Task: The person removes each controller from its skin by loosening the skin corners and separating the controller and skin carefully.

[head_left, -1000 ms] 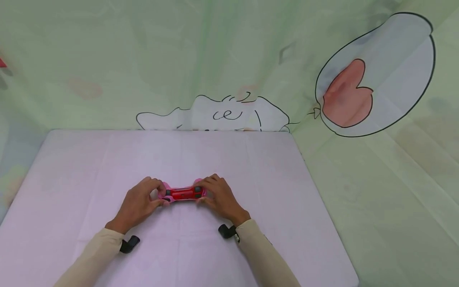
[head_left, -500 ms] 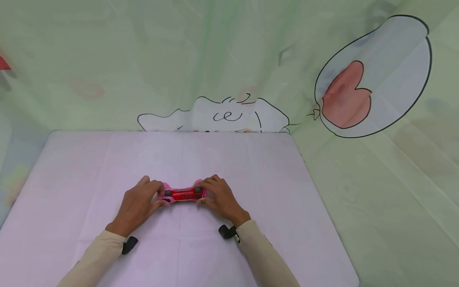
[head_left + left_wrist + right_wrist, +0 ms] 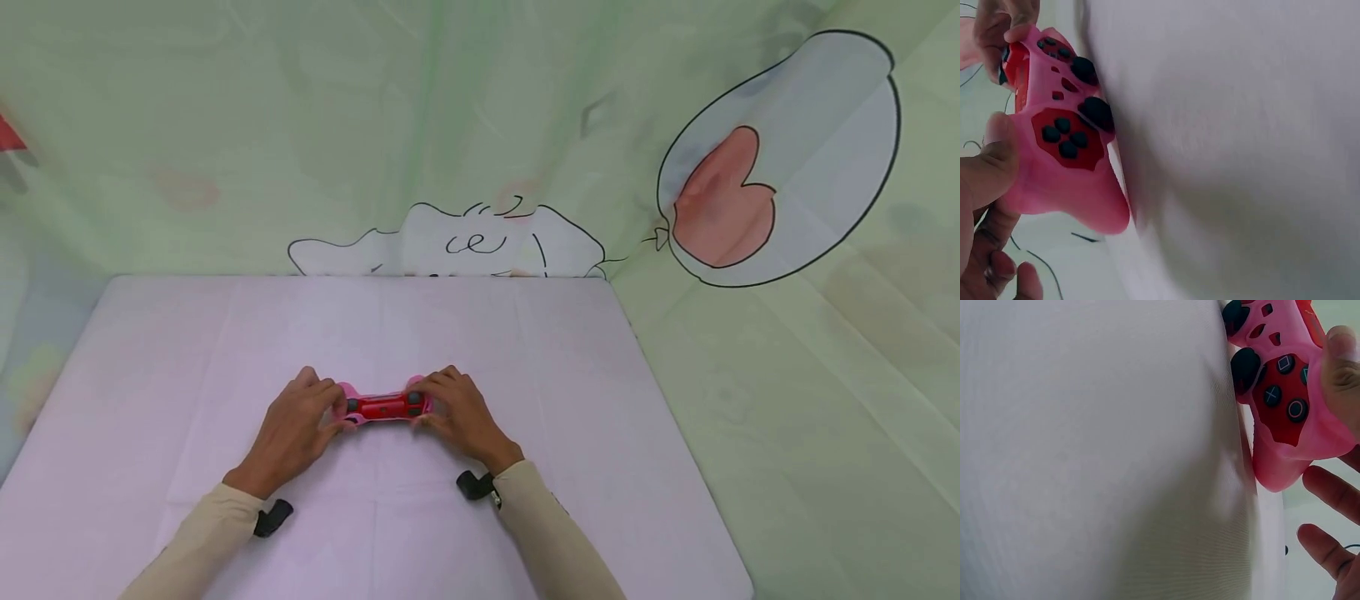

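A red game controller [image 3: 386, 407] stands on the table in the middle of the head view, its top edge with the dark triggers facing up. A pink rubbery cover [image 3: 1054, 194] wraps its body. Openings in it show the red face, dark direction buttons [image 3: 1067, 139] and dark thumbsticks [image 3: 1096, 114]. My left hand [image 3: 295, 429] pinches the left end between thumb and fingers. At the other end, my right hand [image 3: 467, 417] pinches the cover, its thumb [image 3: 1342, 375] beside the symbol buttons [image 3: 1285, 394]. The controller's far side is hidden in the head view.
A pale cloth covers the table [image 3: 450, 325]. Behind it hangs a green curtain-like wall [image 3: 315, 125] with line drawings and a balloon shape [image 3: 817, 142] bearing a red heart. Dark wrist cameras [image 3: 274, 517] sit by both sleeves.
My left hand shifts its fingers and wrist slightly at the controller's left end. My right hand and the controller stay almost where they were.
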A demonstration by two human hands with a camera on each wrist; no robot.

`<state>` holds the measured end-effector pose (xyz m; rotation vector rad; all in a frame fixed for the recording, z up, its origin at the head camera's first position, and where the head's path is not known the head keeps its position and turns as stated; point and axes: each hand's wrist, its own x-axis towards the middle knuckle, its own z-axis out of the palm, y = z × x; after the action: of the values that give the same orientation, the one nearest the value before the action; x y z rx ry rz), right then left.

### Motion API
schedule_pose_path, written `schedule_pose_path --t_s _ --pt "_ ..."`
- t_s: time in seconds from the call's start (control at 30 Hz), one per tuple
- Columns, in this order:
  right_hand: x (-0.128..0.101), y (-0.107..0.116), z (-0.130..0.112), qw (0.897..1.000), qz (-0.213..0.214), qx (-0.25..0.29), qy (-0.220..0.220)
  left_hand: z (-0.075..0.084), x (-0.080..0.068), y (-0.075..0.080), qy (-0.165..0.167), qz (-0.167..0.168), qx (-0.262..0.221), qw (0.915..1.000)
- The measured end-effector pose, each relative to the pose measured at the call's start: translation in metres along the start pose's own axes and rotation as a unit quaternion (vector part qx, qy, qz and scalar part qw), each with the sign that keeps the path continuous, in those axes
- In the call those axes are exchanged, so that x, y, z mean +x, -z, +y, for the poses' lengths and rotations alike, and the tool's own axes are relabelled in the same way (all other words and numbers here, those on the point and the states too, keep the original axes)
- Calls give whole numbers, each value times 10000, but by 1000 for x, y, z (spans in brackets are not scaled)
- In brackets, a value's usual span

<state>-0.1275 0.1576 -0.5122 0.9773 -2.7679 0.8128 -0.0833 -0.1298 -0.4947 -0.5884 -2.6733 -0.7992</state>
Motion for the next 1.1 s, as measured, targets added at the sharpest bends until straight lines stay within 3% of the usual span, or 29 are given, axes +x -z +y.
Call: schedule_pose_path --t_s 0.23,0.33,0.47,0.67,0.9,1.1 --pt "-1 1 -1 10000 61 -44 7 7 -4 -6 797 48 -1118 9905" --pt "-1 0 -3 9995 57 -303 27 10 -6 -9 863 163 -1403 9862" --pt "0 -2 -5 9981 -66 -612 -17 10 -9 -12 708 429 -1549 9845" --pt "-3 -1 -2 9978 -78 -629 -177 6 -15 -13 348 380 -1114 9924" --pt "-5 3 0 9997 -93 -243 -43 1 -17 -9 -175 426 -281 9985" --pt "-4 4 -1 9998 -176 -64 34 2 -17 -8 -112 519 -132 9985"
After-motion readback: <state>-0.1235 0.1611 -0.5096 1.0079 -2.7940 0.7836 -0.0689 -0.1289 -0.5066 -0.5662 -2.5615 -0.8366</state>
